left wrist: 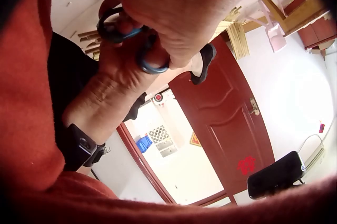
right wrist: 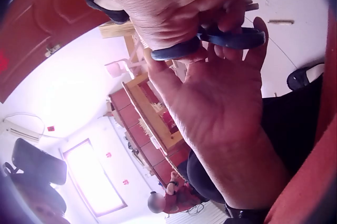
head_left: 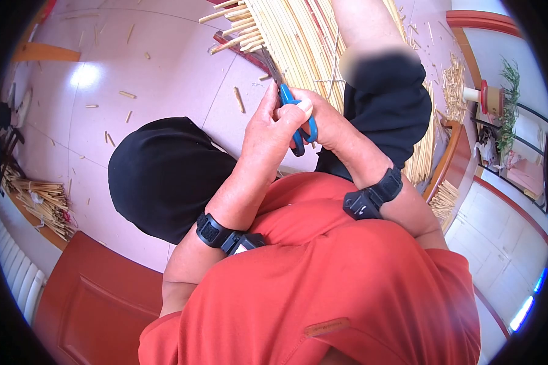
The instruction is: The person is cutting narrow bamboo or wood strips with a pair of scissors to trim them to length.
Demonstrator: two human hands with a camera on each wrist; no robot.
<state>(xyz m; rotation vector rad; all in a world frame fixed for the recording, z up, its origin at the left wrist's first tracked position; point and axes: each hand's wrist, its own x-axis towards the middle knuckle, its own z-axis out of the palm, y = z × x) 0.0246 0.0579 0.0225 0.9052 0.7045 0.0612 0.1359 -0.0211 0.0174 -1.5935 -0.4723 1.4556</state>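
Observation:
Both hands grip one pair of scissors [head_left: 312, 125] with blue and black handles, in front of the body. In the head view, my left hand [head_left: 268, 121] wraps the handles from the left, its thumb laid across them. My right hand [head_left: 323, 112] holds them from the right. The dark blades point away from the body, their tips at the edge of a mat of straw-coloured stalks [head_left: 295, 42] bound with thread. Both wrist views show the handle loops, the blue loop [left wrist: 152, 58] and the dark loop [right wrist: 237, 40], among the fingers. Some fingers are hidden behind the hands.
A bent leg in black trousers [head_left: 386, 97] lies over the mat, the other knee [head_left: 167, 176] to the left. Cut stalk pieces [head_left: 238, 99] are scattered on the tiled floor. Stalk bundles [head_left: 45, 204] lie at the left, near a red-brown panel [head_left: 97, 298]. Another person [right wrist: 181, 197] sits in the background.

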